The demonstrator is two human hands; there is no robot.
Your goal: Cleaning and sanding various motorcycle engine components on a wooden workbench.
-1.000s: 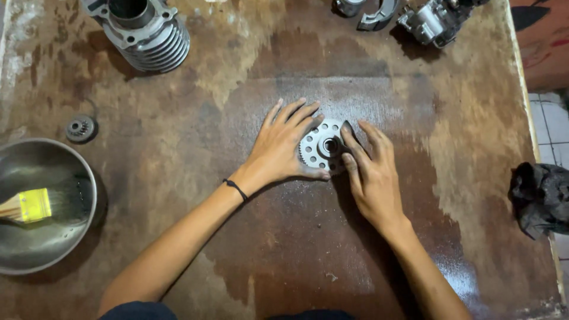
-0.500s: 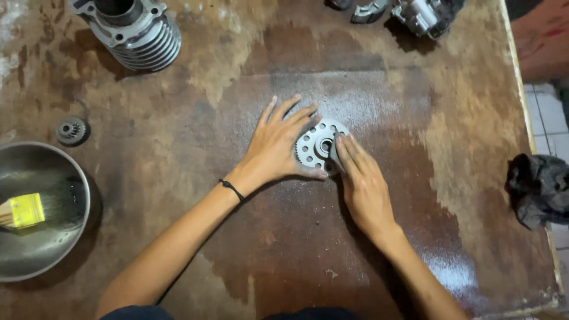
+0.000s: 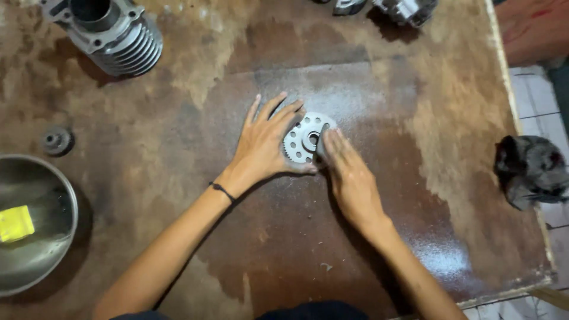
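Pressing flat: left hand [image 3: 267, 145] fingers [image 3: 278, 112] spread, palm holding the toothed metal disc [image 3: 303, 141] down at table [image 3: 178, 178] centre; right hand [image 3: 349, 178] fingers together over its hub, possibly on a small tool, can't tell. Disc looks mostly clean, work mid-way. Finned cylinder [image 3: 112, 35] at 10 o'clock, steel bowl [image 3: 35, 249] with yellow brush [image 3: 16, 223] at 8, rag [image 3: 530, 169] at 3, small gear [image 3: 57, 141] at 9.

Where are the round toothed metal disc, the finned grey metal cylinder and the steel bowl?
round toothed metal disc [image 3: 301, 142], head view, on its flat face beside the centre hole
finned grey metal cylinder [image 3: 127, 47], head view, on its cooling fins
steel bowl [image 3: 44, 249], head view, on its bare inner wall
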